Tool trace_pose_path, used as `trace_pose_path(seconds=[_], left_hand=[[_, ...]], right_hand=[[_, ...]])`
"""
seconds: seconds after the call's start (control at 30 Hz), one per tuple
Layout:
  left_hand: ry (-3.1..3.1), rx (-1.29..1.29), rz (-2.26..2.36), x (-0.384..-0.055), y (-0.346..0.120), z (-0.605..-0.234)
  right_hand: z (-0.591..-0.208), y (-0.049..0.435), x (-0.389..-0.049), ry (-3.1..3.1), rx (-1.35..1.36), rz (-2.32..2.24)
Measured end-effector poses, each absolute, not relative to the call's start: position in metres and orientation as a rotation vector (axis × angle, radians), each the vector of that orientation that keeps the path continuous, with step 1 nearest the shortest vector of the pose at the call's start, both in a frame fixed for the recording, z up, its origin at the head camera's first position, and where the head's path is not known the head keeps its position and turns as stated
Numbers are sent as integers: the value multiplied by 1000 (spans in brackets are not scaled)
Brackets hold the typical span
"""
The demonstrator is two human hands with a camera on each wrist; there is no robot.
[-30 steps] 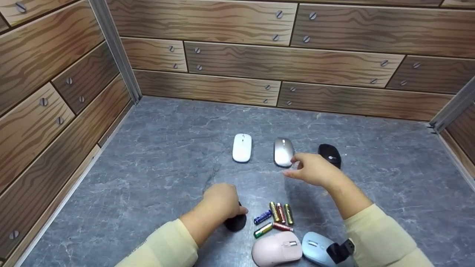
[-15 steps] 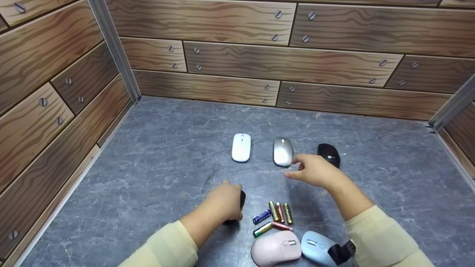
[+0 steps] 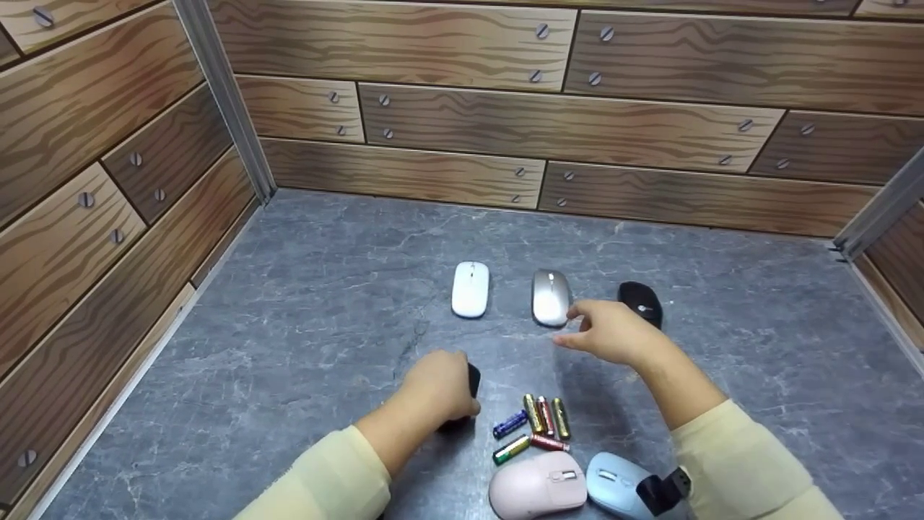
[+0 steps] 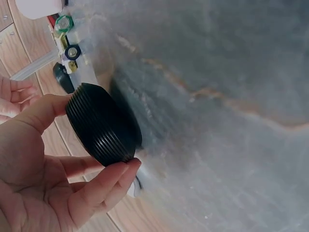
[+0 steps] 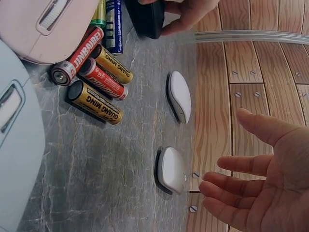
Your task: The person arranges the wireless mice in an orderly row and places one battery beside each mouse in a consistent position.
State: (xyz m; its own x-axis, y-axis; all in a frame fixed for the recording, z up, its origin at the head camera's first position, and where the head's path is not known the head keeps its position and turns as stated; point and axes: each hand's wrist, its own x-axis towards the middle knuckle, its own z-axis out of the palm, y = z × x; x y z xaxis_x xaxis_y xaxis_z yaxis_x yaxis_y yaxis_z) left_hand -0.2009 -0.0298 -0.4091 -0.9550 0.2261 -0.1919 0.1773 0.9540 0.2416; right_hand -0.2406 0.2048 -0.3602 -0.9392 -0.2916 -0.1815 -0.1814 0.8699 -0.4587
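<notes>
Gripping a black object between the thumb and fingertips of the left hand, just left of 6 batteries, mostly hidden behind that hand from the head view. Leaving grey tabletop stretching out to the edges along the left wall and back wall. Showing fine parallel ribs along a curving side. Hovering near the silver mouse with the right hand, fingers loosely spread, holding nothing.

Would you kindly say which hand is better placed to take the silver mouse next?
Probably the right hand: open, near the silver mouse, while the left hand holds a black object.
</notes>
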Motion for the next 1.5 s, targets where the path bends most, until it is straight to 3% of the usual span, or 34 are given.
trace_pose_path(seconds=[0.73, 1.5], left_hand=[[2881, 88, 386, -252, -18, -410], [2859, -9, 306, -254, -7, -411]], right_hand=[[-368, 192, -259, 2817, -372, -667], [-374, 194, -262, 2848, -392, -628]])
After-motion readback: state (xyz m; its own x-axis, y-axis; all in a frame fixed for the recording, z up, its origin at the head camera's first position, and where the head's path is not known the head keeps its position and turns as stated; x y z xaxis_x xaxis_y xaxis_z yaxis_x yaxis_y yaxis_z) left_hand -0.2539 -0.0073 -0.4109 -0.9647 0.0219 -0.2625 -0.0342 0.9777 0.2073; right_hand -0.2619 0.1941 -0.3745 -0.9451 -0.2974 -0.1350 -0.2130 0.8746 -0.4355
